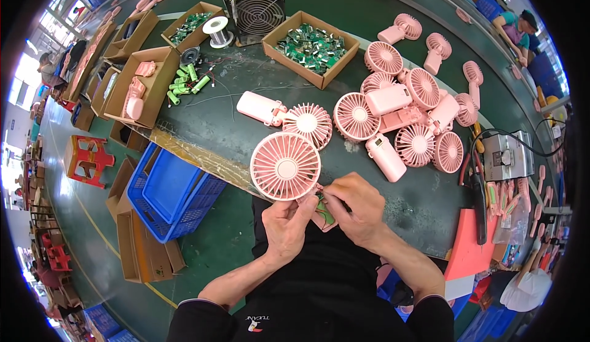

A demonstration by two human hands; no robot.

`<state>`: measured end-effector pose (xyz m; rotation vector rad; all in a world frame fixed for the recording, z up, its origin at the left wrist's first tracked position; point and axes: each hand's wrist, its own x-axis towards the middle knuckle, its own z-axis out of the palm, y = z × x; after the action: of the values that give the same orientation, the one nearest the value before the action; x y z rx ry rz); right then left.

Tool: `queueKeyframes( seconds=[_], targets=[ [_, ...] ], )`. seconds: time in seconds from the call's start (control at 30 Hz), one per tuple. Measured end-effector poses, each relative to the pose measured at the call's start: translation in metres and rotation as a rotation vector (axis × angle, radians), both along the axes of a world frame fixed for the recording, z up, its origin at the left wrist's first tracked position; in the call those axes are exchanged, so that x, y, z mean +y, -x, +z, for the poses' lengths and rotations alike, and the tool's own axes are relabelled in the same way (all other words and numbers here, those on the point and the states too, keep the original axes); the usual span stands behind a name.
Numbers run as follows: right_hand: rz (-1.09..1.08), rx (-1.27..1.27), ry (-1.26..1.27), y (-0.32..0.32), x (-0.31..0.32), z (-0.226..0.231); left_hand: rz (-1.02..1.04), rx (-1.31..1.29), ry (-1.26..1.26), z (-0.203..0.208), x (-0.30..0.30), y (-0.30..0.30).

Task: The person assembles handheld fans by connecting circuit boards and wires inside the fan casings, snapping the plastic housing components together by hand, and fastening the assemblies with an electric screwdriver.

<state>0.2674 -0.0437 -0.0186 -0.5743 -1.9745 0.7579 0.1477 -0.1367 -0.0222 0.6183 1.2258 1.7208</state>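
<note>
The fan [286, 169] looks smooth plastic, the box [295, 65] matt cardboard.

You held a pink fan [286, 167] at the near edge of the counter [424, 213], its round, caged head facing up, with thin spokes spreading from a plain hub. Its handle [320, 222] slanted down toward your body, partly hidden, and stood open, showing a green part [326, 214] inside. Details at the neck were too small to tell.

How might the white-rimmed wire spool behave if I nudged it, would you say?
The spool appears to stand on its flat end, so it would probably slide before tipping. Knocked onto its side, its round rims would likely let it roll.
</note>
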Motion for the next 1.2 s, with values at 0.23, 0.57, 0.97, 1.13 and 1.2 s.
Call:
queueKeyframes(
  seconds=[0.23, 0.57, 0.97, 1.13, 1.2],
  targets=[
    [0.008, -0.013, -0.153, 0.0, -0.003, -0.001, 0.004, 0.018, 0.013, -0.001, 0.0, 0.001],
    [-0.021, -0.07, -0.144, 0.007, -0.02, 0.002, 0.066, 0.034, -0.034, 0.004, 0.002, 0.004],
    [0.122, -0.116, -0.044, -0.002, -0.002, 0.006, 0.115, -0.065, -0.049, 0.005, 0.002, 0.005],
    [0.172, -0.133, -0.078, -0.005, 0.008, 0.014, 0.075, -0.155, -0.024, 0.005, 0.004, 0.003],
    [0.212, -0.159, -0.103, -0.004, 0.011, 0.02, 0.083, -0.193, -0.046, 0.01, 0.002, 0.003]
  ],
)
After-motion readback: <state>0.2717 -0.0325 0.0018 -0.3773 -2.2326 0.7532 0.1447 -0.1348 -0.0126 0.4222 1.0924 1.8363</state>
